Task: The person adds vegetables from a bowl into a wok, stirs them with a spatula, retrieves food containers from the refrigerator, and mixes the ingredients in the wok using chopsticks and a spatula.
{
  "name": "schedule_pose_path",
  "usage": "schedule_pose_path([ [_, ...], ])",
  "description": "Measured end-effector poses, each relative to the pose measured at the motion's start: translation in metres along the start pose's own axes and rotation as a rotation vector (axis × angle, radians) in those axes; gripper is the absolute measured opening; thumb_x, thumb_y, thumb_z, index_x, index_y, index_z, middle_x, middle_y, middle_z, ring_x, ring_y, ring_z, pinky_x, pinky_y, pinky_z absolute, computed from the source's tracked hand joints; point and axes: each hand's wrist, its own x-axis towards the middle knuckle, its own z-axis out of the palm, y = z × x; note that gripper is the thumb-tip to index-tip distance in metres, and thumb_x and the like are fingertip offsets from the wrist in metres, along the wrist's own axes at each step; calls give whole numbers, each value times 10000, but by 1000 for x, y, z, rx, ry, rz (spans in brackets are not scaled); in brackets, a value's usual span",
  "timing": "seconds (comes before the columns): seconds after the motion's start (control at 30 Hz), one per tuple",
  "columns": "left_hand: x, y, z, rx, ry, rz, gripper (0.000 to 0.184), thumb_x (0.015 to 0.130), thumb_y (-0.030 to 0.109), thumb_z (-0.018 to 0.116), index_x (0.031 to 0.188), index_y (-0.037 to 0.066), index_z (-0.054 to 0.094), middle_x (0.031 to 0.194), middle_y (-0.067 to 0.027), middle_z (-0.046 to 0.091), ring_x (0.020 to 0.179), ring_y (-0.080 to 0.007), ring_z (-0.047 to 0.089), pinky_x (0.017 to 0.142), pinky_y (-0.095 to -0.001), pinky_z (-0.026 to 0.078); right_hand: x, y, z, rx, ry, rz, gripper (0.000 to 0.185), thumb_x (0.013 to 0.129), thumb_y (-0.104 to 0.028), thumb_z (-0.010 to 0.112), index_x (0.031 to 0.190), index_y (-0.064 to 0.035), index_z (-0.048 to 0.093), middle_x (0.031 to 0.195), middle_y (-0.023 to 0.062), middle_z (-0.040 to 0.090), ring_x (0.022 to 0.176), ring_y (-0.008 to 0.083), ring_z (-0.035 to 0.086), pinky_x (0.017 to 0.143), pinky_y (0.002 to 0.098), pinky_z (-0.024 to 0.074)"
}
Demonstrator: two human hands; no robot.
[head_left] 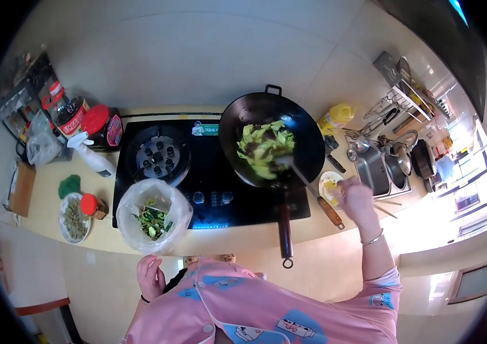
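Note:
My right hand (353, 198) is over the right edge of a small white dish (328, 188) holding something yellow. Its fingers point down with their tips partly hidden, so I cannot tell what they hold. Left of it, a spatula with a wooden handle (330, 213) rests in the black wok (306, 135), among green leafy pieces (263, 146). The wok stands on the stove's right side, its long handle (285, 235) towards me. My left hand (150, 278) hangs below the counter edge, fingers curled, under a plastic-lined bowl (183, 213) of chopped greens (153, 221).
At the left are a spray bottle (91, 156), a red-lidded jar (93, 206), a plate of small pieces (75, 218) and a green cloth (69, 186). A yellow jug (338, 118), a knife (336, 163), the sink (373, 172) and chopsticks (387, 210) are at the right.

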Motion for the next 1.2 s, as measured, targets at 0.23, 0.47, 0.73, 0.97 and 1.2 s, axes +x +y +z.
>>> schedule_pose_path([
  [0.23,11,9,16,-39,-22,63,326,606,-103,555,899,38,581,963,-129,551,903,-324,551,767,-385,457,-32,-13,43,73,-306,92,301,782,-271,573,964,-34,541,703,138,621,668,300,622,622,401,485],
  [0.47,16,15,24,-88,-66,67,310,604,-90,569,891,26,581,944,-141,553,867,-324,556,737,-383,468,-62,-20,-56,328,-428,78,233,803,-258,549,933,-65,559,651,147,600,638,344,597,620,442,470],
  [0.73,27,26,25,-95,-131,80,285,616,-82,575,884,13,580,929,-138,562,857,-315,559,732,-376,469,8,-33,45,323,-212,168,255,824,-261,544,954,-43,570,666,182,602,665,349,604,622,438,475],
  [0.97,19,26,26,-92,-135,39,264,634,-68,581,880,28,593,933,-132,570,838,-298,563,715,-359,476,25,4,64,978,-144,542,298,862,-264,533,780,20,569,581,114,570,469,205,553,454,309,437],
  [1.2,23,25,31,-103,-142,60,254,643,-57,587,879,35,598,938,-128,572,836,-293,567,711,-358,480,34,-27,67,1729,-415,793,273,890,-250,509,770,-5,517,609,69,533,432,133,480,383,240,361],
])
